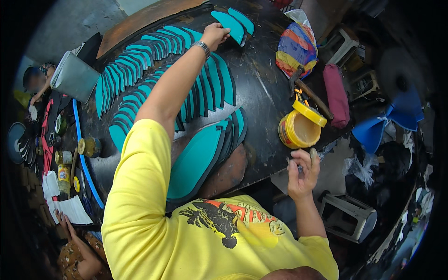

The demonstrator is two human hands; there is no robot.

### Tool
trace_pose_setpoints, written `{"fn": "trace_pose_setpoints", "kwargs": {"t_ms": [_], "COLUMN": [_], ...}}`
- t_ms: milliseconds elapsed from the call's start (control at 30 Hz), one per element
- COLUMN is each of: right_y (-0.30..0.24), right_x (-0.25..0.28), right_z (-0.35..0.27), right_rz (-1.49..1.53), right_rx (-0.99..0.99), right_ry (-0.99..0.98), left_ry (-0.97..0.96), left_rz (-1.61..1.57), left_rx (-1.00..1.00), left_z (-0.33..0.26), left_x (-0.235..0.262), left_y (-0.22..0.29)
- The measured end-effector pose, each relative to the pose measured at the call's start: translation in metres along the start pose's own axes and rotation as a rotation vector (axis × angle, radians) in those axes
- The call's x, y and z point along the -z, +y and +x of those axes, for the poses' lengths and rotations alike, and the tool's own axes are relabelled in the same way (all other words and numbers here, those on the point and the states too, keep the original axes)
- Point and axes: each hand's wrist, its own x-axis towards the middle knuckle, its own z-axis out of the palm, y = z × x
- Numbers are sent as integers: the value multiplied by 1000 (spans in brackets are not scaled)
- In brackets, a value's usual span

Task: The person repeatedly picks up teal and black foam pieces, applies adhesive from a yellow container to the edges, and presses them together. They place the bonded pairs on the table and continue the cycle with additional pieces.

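Near the glue tub (298, 130), a brush is pinched by the right hand (302, 171); beyond it, a teal sole (228, 24), judged light and flexible, is gripped edgewise by the left hand (214, 35).

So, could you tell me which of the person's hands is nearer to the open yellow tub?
The right hand: it is just below the yellow tub, beside it. The left hand is far across the table, on a teal sole.

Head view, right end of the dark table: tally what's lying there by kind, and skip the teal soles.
Open yellow tub: 1
Yellow lid: 1
Wooden-handled tool: 1
Maroon pouch: 1
Striped bag: 1
Total: 5
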Motion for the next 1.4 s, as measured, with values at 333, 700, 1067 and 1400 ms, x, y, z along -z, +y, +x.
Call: {"fn": "trace_pose_setpoints", "kwargs": {"t_ms": [333,700,1067,1400], "right_y": [-5,-6,-19,-58], "right_x": [9,56,33,31], "right_z": [13,55,79,31], "right_rz": [-64,-436,-894,-1195], "right_rx": [19,-226,-388,-192], "right_ry": [-43,-83,-186,-405], "left_ry": [146,-441,-83,-31], "left_rz": [57,718,1103,837], "left_rx": [56,-409,-310,-396], "left_z": [84,-228,-390,-397], "left_x": [-28,24,27,36], "left_y": [-26,56,35,17]}}
